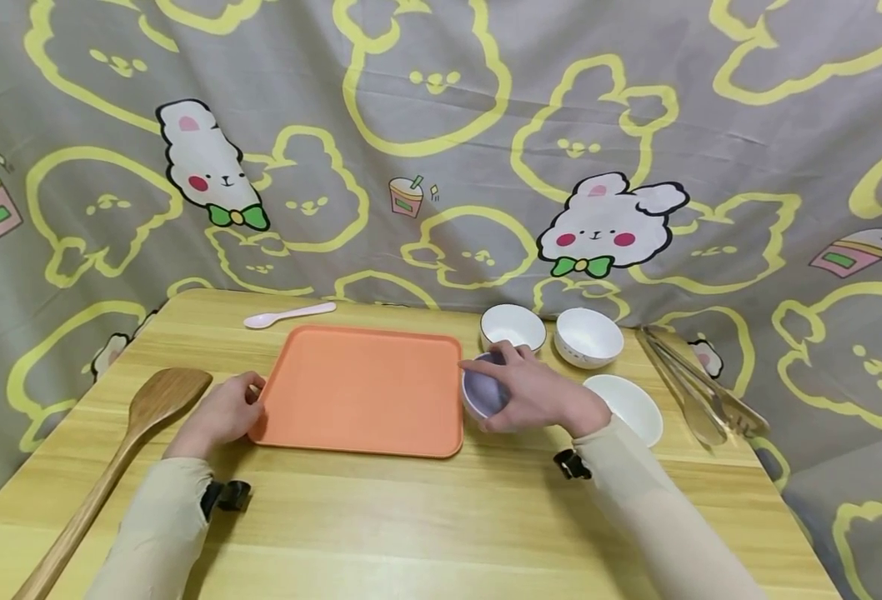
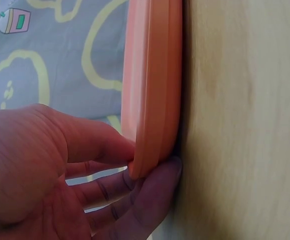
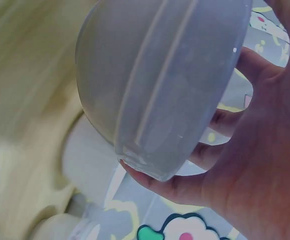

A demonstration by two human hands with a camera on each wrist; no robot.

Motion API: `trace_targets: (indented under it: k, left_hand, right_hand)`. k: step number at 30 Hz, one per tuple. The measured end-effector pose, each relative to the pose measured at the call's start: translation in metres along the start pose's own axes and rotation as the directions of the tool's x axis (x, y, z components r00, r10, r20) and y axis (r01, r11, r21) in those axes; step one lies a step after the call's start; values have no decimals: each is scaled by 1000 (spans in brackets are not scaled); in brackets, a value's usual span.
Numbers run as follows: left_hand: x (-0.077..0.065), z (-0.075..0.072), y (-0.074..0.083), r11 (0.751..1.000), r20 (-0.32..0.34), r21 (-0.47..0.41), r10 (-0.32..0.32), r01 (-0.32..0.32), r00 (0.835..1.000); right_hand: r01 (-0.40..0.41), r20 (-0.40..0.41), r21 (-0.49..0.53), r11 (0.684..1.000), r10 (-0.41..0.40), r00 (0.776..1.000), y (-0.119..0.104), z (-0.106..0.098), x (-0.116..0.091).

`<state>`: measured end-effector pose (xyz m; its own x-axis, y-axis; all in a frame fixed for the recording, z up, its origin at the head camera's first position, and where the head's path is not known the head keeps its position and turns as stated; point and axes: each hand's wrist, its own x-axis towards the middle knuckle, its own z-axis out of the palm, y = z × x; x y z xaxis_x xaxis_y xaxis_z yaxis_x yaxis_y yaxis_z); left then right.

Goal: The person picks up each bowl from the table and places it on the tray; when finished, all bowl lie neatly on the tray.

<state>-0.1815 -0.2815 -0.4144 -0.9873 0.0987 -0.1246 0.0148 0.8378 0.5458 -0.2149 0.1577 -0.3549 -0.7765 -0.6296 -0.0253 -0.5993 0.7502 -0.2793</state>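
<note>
An orange rectangular tray [image 1: 362, 392] lies flat in the middle of the wooden table. My left hand [image 1: 219, 415] is at its left edge. In the left wrist view, the thumb and fingers pinch the tray's rim [image 2: 157, 100] near a corner. A lavender-grey bowl [image 1: 483, 390] is tilted beside the tray's right edge, its hollow side partly covered by my fingers. My right hand [image 1: 534, 390] grips this bowl, thumb on the near side and fingers over the far side. The bowl's smooth outside [image 3: 159, 75] fills much of the right wrist view.
Two white bowls [image 1: 589, 337] stand behind the right hand, and a white oval dish [image 1: 628, 408] lies partly under the right forearm. Metal tongs [image 1: 684, 383] lie at the right edge. A pink spoon [image 1: 291, 315] lies behind the tray; a wooden spatula [image 1: 129, 442] lies left.
</note>
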Motion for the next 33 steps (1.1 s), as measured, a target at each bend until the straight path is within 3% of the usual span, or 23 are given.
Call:
trace_targets:
  k: [15,25,33]
  left_hand:
    - [-2,-2,-2,1000,17,-12,-5,5,1000]
    - [-1,2,-1,1000,19,-19,-2,2,1000]
    - [0,1,0,1000,13,-19,1,0,1000]
  right_hand:
    - [77,97,-79,994,-70,993,-36,-10,58]
    - [90,172,-47,995,-81,982,-57,-12,92]
    - [127,175,-45,991,-117,978,-63,-7,112]
